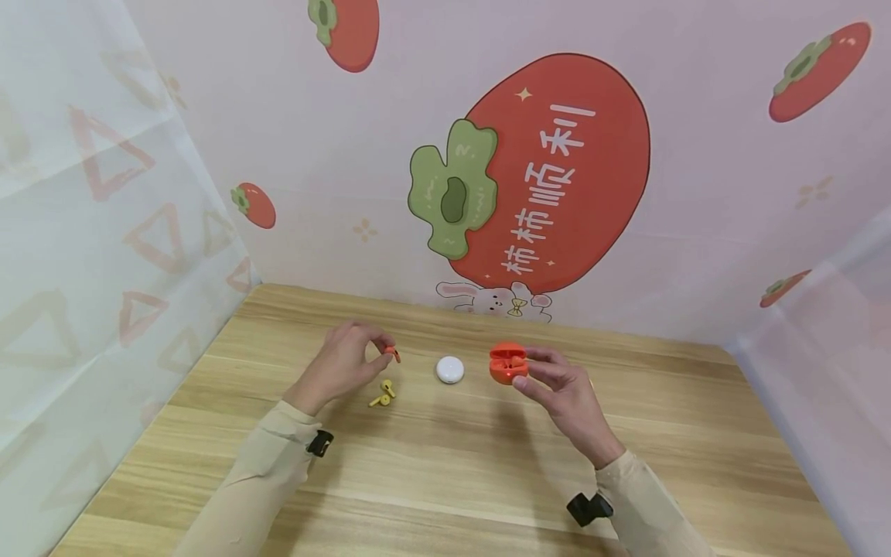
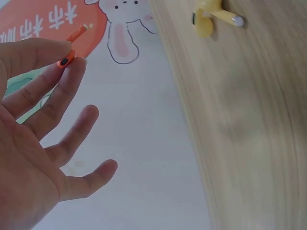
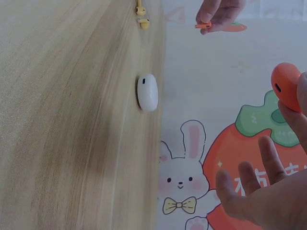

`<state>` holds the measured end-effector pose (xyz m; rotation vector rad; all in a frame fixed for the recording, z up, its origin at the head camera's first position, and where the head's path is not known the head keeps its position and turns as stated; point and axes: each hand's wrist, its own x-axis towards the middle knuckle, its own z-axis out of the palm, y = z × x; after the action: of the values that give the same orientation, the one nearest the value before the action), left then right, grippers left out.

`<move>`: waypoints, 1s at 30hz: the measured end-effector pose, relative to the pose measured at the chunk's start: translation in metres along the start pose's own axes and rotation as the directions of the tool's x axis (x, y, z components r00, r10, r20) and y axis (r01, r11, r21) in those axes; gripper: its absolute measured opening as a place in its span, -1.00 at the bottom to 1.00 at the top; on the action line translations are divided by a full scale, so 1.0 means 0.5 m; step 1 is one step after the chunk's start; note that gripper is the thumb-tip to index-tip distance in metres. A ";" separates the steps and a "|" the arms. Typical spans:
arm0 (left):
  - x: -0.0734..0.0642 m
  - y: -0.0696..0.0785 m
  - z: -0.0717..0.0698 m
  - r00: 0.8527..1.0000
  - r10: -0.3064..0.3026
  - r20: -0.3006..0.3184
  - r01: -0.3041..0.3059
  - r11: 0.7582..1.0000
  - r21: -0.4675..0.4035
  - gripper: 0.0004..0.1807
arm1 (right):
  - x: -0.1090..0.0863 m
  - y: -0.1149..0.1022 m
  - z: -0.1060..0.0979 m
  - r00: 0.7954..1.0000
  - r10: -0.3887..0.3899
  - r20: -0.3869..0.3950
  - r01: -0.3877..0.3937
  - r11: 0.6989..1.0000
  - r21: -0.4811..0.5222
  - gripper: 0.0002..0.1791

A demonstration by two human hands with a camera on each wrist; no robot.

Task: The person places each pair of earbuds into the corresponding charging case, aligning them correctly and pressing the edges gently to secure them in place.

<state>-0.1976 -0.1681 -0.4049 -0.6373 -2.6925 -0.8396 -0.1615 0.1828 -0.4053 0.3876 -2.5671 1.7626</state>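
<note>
My left hand (image 1: 348,360) pinches an orange earbud (image 1: 393,353) between thumb and fingertips, above the table's left half. In the left wrist view the earbud (image 2: 67,60) shows its stem and a dark oval patch, while the other fingers spread loosely. My right hand (image 1: 567,391) grips an orange-red earbud case (image 1: 509,375) with its lid raised; an orange earbud (image 1: 517,361) shows inside. The right wrist view shows only the outside of the case (image 3: 286,84), with a small dark port. Two yellow earbuds (image 1: 385,400) lie on the table below my left hand.
A closed white earbud case (image 1: 450,370) stands on the wooden table (image 1: 445,480) between my hands. A bit of something yellow (image 1: 592,384) peeks out behind my right hand. Printed cloth walls (image 1: 334,155) rise at the table's back and sides.
</note>
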 end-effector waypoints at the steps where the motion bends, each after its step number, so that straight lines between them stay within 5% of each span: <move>1: 0.001 0.003 -0.001 1.000 0.009 -0.008 -0.009 1.000 -0.001 -0.91 | 0.000 0.000 0.000 1.000 -0.001 0.000 0.001 1.000 0.000 -0.65; 12: 0.017 0.049 -0.007 0.970 0.161 -0.182 -0.176 0.982 -0.071 -0.85 | 0.001 -0.011 0.003 1.000 0.015 -0.001 -0.015 1.000 0.011 -0.64; 30: 0.047 0.130 0.003 0.862 0.310 -0.401 -0.392 0.909 -0.142 -0.75 | 0.005 -0.018 0.010 1.000 0.004 -0.006 -0.004 1.000 0.030 -0.64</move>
<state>-0.1873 -0.1116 -0.3666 -0.8883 -2.0755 -1.0405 -0.1614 0.1747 -0.3985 0.3769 -2.5417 1.8031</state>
